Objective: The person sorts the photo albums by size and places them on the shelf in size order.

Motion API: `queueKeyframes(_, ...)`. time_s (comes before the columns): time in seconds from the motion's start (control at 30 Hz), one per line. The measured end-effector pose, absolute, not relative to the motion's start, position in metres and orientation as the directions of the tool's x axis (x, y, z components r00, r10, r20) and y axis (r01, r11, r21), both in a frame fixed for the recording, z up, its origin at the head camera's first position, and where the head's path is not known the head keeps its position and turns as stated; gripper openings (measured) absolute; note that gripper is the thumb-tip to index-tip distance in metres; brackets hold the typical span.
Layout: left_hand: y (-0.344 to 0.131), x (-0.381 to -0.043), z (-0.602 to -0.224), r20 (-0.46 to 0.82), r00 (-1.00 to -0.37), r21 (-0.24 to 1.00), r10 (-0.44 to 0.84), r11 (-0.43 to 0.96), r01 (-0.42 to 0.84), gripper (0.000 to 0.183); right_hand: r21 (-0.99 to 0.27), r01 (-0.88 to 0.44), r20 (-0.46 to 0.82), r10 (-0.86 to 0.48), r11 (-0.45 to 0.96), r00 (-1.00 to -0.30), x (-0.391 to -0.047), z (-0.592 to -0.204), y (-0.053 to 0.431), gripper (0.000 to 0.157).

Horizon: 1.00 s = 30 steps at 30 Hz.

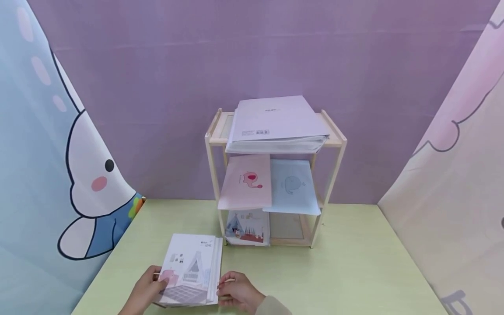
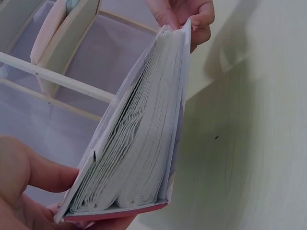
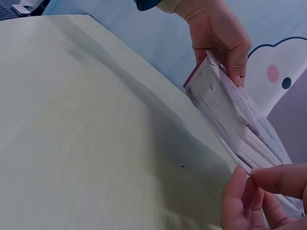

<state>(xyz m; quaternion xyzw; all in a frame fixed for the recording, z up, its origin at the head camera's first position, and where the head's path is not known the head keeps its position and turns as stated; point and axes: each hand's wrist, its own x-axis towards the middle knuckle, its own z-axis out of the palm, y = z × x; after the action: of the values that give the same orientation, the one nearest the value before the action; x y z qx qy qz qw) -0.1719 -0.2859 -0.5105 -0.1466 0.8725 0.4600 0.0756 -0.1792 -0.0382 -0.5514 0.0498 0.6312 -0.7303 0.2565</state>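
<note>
A thick photo album [image 1: 193,262] with a tent picture on its white cover is held at the front left of the table. My left hand [image 1: 145,289] grips its left side, thumb on the top cover and fingers underneath. On the opposite side, my right hand [image 1: 238,291] pinches the edge of a cover between thumb and fingertips. In the left wrist view, bulky, crinkled page edges [image 2: 139,134] show between the two covers, with a red spine at the near end. The right wrist view shows the album [image 3: 240,115] tilted above the table, its shadow below.
A light wooden rack [image 1: 329,190] stands behind and to the right. Its top bears a large white album [image 1: 281,118]. A pink elephant book [image 1: 240,183] and a blue whale book [image 1: 299,192] lie on the middle shelf. Below lies another tent-cover album [image 1: 256,223].
</note>
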Motion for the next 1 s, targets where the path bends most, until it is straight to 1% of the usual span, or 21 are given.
queueKeyframes(0.33, -0.269, -0.164, -0.51, -0.251, -0.95, 0.78, -0.184, 0.544, -0.311, 0.037, -0.899, 0.423, -0.357, -0.371, -0.112, -0.857, -0.168, -0.553, -0.017, 0.017)
queueKeyframes(0.57, -0.252, -0.164, -0.506, -0.216, -0.964, 0.793, -0.155, 0.547, -0.266, 0.036, -0.897, 0.43, -0.363, -0.38, -0.103, -0.85, -0.165, -0.552, 0.003, 0.016)
queueKeyframes(0.73, -0.24, -0.166, -0.505, -0.192, -0.971, 0.808, -0.139, 0.539, -0.237, 0.035, -0.904, 0.412, -0.345, -0.378, -0.113, -0.859, -0.167, -0.55, 0.019, 0.018)
queueKeyframes(1.0, -0.222, -0.165, -0.506, -0.133, -0.986, 0.87, -0.099, 0.465, -0.164, 0.035, -0.918, 0.381, -0.319, -0.363, -0.112, -0.875, -0.166, -0.542, 0.042, 0.019)
